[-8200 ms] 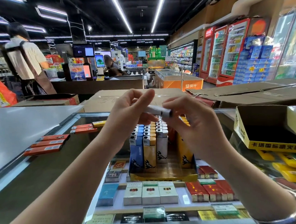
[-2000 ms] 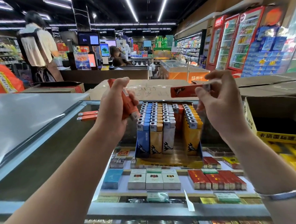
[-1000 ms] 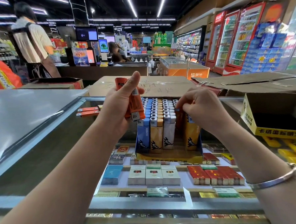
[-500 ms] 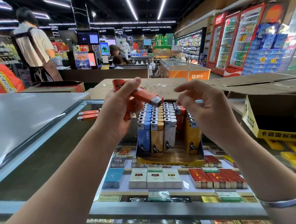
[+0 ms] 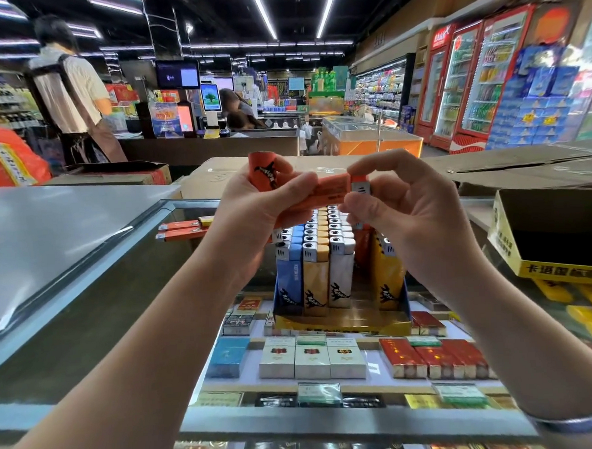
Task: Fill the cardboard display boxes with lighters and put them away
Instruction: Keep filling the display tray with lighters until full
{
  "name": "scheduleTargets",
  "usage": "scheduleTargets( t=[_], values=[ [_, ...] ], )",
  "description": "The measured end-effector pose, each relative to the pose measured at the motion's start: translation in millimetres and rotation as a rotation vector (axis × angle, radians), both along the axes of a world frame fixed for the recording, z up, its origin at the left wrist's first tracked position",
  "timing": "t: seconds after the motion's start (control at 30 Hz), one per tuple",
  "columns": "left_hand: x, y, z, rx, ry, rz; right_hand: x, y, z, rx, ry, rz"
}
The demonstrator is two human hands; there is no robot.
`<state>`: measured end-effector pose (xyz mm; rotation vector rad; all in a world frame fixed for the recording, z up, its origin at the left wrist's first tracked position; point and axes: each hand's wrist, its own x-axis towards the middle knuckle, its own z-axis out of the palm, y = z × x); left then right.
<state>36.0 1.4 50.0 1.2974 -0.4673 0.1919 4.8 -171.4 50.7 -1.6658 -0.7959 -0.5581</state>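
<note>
A cardboard display box stands on the glass counter, packed with upright rows of blue, yellow, white and orange lighters. Above it my left hand holds a small bunch of orange lighters, one lying sideways toward the right. My right hand pinches the metal head of that sideways lighter between thumb and forefinger. Both hands hover just over the back rows of the box. Three more orange lighters lie loose on the counter to the left.
An empty yellow-fronted cardboard box sits at the right. Flat cardboard cartons lie behind. A glass counter shows cigarette packs underneath. A grey metal top is at left. A person stands at the far left.
My right hand dropped an orange lighter into the box a second ago, came back up, and now grips the head of the lighter that my left hand pushed out sideways.
</note>
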Motion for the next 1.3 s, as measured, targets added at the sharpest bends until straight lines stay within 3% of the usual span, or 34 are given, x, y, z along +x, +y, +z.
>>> scheduleTargets(
  t=[0.17,0.4,0.6,0.83,0.97,1.1,1.3],
  values=[
    [-2,-2,0,0.02,0.045,-0.011,4,-5,3,0.054,0.022,0.003],
    [-3,-2,2,-0.019,0.061,0.087,14,-26,8,0.241,0.082,-0.224],
    [-2,-1,3,0.0,0.078,0.104,24,-25,-1,-0.042,-0.005,-0.481],
    [-3,-2,2,0.016,0.077,0.155,26,-26,-2,-0.066,-0.076,-0.503],
    [-2,-2,1,0.02,0.073,0.207,26,-21,-6,-0.264,-0.177,-0.508],
    [-2,-2,2,-0.005,0.074,0.224,26,-15,-11,-0.451,-0.105,-0.438],
    [-3,-3,1,0.021,0.062,0.228,29,-16,-12,-0.43,0.029,-0.451]
  ],
)
